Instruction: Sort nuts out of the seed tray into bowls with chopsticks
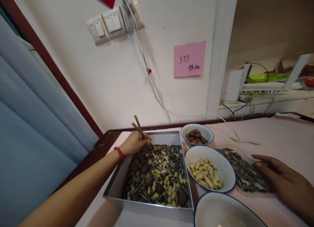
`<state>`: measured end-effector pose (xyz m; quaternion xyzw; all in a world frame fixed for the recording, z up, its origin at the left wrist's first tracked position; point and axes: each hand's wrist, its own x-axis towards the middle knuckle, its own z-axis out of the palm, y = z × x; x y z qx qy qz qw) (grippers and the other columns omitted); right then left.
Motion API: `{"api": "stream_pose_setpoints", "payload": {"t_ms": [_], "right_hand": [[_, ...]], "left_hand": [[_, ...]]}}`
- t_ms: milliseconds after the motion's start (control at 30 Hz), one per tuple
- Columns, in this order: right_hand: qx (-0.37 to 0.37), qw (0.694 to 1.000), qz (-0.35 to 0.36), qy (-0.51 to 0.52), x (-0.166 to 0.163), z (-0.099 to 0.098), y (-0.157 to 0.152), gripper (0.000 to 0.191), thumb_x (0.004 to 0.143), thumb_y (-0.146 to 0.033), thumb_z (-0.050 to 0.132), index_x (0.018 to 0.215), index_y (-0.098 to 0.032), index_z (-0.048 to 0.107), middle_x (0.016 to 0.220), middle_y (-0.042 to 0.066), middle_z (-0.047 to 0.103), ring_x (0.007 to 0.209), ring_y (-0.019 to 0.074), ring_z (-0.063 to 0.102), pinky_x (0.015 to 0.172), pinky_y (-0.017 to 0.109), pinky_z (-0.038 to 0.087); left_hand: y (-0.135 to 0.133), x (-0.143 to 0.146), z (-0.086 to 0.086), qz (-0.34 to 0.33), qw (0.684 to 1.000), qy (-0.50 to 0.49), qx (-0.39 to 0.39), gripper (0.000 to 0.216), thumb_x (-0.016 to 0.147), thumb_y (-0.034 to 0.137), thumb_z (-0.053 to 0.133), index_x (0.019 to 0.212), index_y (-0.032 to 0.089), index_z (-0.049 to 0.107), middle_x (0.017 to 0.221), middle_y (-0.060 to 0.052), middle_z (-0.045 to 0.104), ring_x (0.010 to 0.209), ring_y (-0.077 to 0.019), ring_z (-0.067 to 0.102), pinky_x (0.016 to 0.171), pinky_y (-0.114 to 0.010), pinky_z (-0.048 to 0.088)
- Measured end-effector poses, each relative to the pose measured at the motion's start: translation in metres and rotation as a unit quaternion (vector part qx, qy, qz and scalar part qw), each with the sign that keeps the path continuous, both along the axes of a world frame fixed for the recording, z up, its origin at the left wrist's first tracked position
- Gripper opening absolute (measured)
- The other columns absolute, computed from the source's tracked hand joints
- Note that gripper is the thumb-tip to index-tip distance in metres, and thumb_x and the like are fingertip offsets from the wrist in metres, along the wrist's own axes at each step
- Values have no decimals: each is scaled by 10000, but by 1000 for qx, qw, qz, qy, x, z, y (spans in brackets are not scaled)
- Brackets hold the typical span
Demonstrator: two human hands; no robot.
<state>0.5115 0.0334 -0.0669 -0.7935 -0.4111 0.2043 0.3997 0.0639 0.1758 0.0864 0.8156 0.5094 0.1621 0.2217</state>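
Beyond the seed dish point(245, 155) and 3 bowls point(227, 165), 1 white cable point(190, 114)

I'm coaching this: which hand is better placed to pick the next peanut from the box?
Likely the left hand: it holds chopsticks over the box; the right hand is by the seed tray, beyond the peanut bowl.

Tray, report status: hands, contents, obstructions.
Left hand gripping chopsticks over tray. Right hand at seed dish's edge. Peanuts, seeds, round nuts mixed in tray. Bowls crowding tray's right side.
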Motion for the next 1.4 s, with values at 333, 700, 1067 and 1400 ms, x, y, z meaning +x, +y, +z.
{"api": "stream_pose_setpoints", "payload": {"t_ms": [333,700,1067,1400], "right_hand": [[-26,998,1,60,-1,4,0,681,647,-722,505,1122,-259,660,1093,66,744,1037,301,675,853,378,499],[29,997,16,74,1,-7,2,600,719,-656,558,1125,-229,673,1003,54,753,947,277,683,813,357,496],[61,995,27,74,0,-11,4,558,763,-626,558,1135,-226,673,952,39,748,891,254,702,779,359,515],[40,996,17,75,7,-18,5,611,694,-700,572,1110,-267,686,1003,33,759,962,283,694,832,382,503]], "left_hand": [[-24,-4,17,11,999,-28,15,189,827,331,617,874,187,729,872,-59,753,846,-211,680,773,-310,526],[-55,65,80,-99,987,-124,21,177,882,305,633,946,170,726,906,-48,770,879,-200,704,831,-327,563],[-15,149,53,-136,975,-173,15,124,864,212,649,938,151,727,895,-79,762,860,-199,699,789,-324,560],[-39,29,60,-37,992,-124,10,321,844,442,684,1014,173,732,878,-61,743,828,-213,671,702,-312,555]]}}
